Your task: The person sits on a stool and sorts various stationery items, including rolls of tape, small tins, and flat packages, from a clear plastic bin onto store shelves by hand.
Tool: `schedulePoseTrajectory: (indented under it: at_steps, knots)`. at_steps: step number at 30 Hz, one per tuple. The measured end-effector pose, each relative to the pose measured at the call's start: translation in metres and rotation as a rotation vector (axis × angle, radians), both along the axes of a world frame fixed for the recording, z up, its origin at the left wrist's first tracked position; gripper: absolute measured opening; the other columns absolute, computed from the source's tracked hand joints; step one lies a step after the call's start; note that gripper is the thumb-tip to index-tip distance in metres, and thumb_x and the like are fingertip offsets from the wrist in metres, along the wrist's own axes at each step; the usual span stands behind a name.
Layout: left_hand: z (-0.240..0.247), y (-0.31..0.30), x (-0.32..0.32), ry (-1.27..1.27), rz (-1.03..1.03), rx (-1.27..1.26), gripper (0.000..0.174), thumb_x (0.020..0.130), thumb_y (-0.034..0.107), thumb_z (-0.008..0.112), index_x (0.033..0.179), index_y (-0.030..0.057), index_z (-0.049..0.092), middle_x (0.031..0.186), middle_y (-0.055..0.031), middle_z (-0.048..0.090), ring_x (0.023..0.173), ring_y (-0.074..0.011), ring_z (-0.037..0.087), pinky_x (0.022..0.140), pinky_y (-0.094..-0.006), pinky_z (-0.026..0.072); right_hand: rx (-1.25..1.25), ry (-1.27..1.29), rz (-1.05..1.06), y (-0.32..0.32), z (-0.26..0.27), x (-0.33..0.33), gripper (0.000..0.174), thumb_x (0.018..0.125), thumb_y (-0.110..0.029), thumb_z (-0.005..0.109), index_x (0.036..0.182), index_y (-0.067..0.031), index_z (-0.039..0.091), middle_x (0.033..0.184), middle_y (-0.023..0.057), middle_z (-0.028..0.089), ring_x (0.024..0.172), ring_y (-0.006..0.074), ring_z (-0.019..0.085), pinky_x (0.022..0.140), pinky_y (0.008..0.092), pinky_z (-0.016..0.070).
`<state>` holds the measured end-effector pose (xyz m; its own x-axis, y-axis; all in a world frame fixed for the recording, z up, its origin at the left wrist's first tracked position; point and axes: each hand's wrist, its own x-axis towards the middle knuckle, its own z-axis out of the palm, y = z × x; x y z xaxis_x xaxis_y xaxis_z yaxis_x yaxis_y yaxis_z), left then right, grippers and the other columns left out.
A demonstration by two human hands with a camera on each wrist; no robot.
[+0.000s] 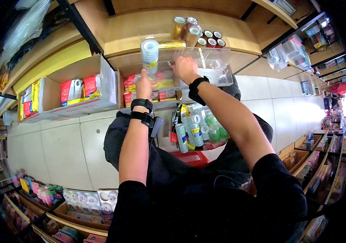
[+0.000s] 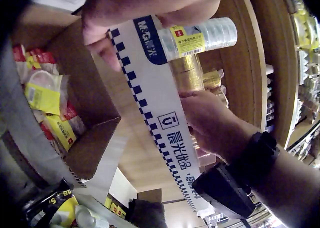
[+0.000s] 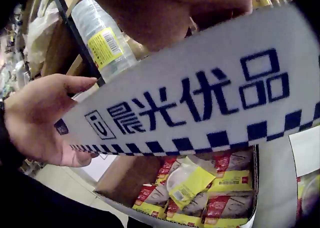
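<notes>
A clear plastic display box (image 1: 217, 75) with a white front strip (image 2: 155, 103), printed in blue, is held over a carton. My left hand (image 1: 143, 87) grips its left end; in the right wrist view the left thumb (image 3: 80, 83) lies near the upper edge and the fingers below. A stack of clear tape rolls (image 1: 150, 54) with a yellow label stands in that end of the box. My right hand (image 1: 186, 68) reaches in over the strip near the box's middle, its fingers bent. In the right wrist view its fingertips are hidden behind the strip; I cannot tell what they hold.
Gold and brown tape rolls (image 1: 178, 28) stand on the wooden shelf behind. Below the box, a carton (image 3: 117, 185) holds red-and-yellow tape packets (image 3: 187, 185). Another carton (image 1: 107, 81) is at left. Bundled tape rolls (image 1: 195, 129) lie by the knees, above a red stool (image 1: 193, 159).
</notes>
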<state>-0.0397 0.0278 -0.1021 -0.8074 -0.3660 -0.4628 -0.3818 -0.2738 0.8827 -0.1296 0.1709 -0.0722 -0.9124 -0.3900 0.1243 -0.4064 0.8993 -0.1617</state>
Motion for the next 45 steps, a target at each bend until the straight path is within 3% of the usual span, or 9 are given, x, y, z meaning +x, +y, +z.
schedulePoseTrajectory:
  at_steps: [12, 18, 22, 26, 30, 32, 35, 39, 45]
  knots:
    - [0.001, -0.001, 0.001, -0.062, -0.048, 0.039, 0.067, 0.089, 0.056, 0.026, 0.126, 0.0032, 0.042, 0.100, -0.0143, 0.062, 0.078, -0.0193, 0.054, 0.072, -0.0384, 0.0364, -0.042, -0.120, 0.017, 0.050, 0.025, -0.010, 0.021, 0.077, -0.018, 0.049, 0.080, -0.0041, 0.064, 0.085, 0.0197, 0.063, 0.079, 0.0345, 0.062, 0.069, 0.0445, 0.0497]
    - [-0.009, 0.000, -0.002, 0.020, -0.014, 0.007, 0.067, 0.089, 0.056, 0.026, 0.125, 0.0034, 0.043, 0.099, -0.0134, 0.062, 0.073, -0.0174, 0.054, 0.065, -0.0342, 0.0398, -0.007, -0.115, -0.192, 0.151, 0.042, -0.020, 0.018, 0.075, -0.020, 0.055, 0.083, -0.0070, 0.065, 0.084, 0.0169, 0.063, 0.080, 0.0333, 0.061, 0.071, 0.0433, 0.0486]
    - [-0.008, 0.001, -0.002, 0.031, 0.024, 0.041, 0.064, 0.088, 0.056, 0.029, 0.122, 0.0043, 0.046, 0.094, -0.0115, 0.062, 0.068, -0.0182, 0.055, 0.056, -0.0348, 0.0402, 0.063, -0.161, -0.208, 0.165, 0.047, -0.011, 0.019, 0.074, -0.021, 0.056, 0.083, -0.0071, 0.065, 0.084, 0.0155, 0.064, 0.080, 0.0327, 0.061, 0.071, 0.0427, 0.0487]
    - [-0.003, 0.005, -0.003, 0.084, 0.110, 0.043, 0.058, 0.088, 0.052, 0.034, 0.118, 0.0047, 0.048, 0.091, -0.0105, 0.062, 0.071, -0.0197, 0.057, 0.059, -0.0352, 0.0419, 0.102, -0.150, -0.236, 0.165, 0.068, -0.001, 0.022, 0.078, -0.021, 0.052, 0.091, -0.0090, 0.065, 0.087, 0.0190, 0.063, 0.083, 0.0351, 0.060, 0.074, 0.0460, 0.0481]
    - [0.000, 0.001, 0.001, 0.003, 0.049, 0.057, 0.056, 0.089, 0.052, 0.035, 0.114, 0.0052, 0.051, 0.088, -0.0092, 0.063, 0.073, -0.0195, 0.058, 0.062, -0.0349, 0.0426, -0.163, -0.153, -0.026, 0.199, 0.069, 0.029, 0.029, 0.077, -0.016, 0.055, 0.104, -0.0042, 0.057, 0.086, 0.0192, 0.063, 0.079, 0.0341, 0.061, 0.072, 0.0419, 0.0495]
    - [0.006, 0.000, 0.002, -0.049, 0.010, 0.065, 0.056, 0.090, 0.052, 0.033, 0.116, 0.0054, 0.049, 0.090, -0.0095, 0.063, 0.072, -0.0189, 0.056, 0.064, -0.0344, 0.0409, -0.506, -0.126, 0.016, 0.207, 0.071, 0.060, 0.029, 0.078, -0.006, 0.058, 0.107, -0.0051, 0.056, 0.077, 0.0108, 0.063, 0.071, 0.0202, 0.061, 0.067, 0.0303, 0.0495]
    - [0.003, 0.001, 0.000, -0.071, 0.019, 0.039, 0.058, 0.090, 0.053, 0.030, 0.117, 0.0052, 0.048, 0.091, -0.0096, 0.063, 0.076, -0.0189, 0.056, 0.065, -0.0361, 0.0400, -0.411, -0.409, -0.078, 0.220, 0.047, 0.099, 0.035, 0.076, -0.006, 0.060, 0.111, -0.0053, 0.054, 0.089, 0.0111, 0.062, 0.079, 0.0175, 0.060, 0.069, 0.0299, 0.0486]
    - [0.008, 0.003, 0.000, -0.099, 0.033, 0.042, 0.060, 0.089, 0.055, 0.028, 0.116, 0.0054, 0.047, 0.088, -0.0087, 0.064, 0.078, -0.0187, 0.055, 0.065, -0.0368, 0.0382, -0.099, -0.572, 0.085, 0.191, 0.005, 0.148, 0.039, 0.075, -0.017, 0.061, 0.111, -0.0065, 0.051, 0.097, 0.0151, 0.061, 0.090, 0.0287, 0.060, 0.078, 0.0381, 0.0476]
    - [0.012, 0.007, 0.002, -0.101, 0.052, 0.039, 0.059, 0.089, 0.054, 0.030, 0.115, 0.0050, 0.049, 0.087, -0.0098, 0.064, 0.074, -0.0184, 0.054, 0.064, -0.0358, 0.0380, 0.002, -0.218, 0.284, 0.141, -0.037, 0.159, 0.049, 0.069, -0.016, 0.065, 0.115, -0.0130, 0.049, 0.103, 0.0109, 0.056, 0.101, 0.0295, 0.051, 0.086, 0.0412, 0.0425]
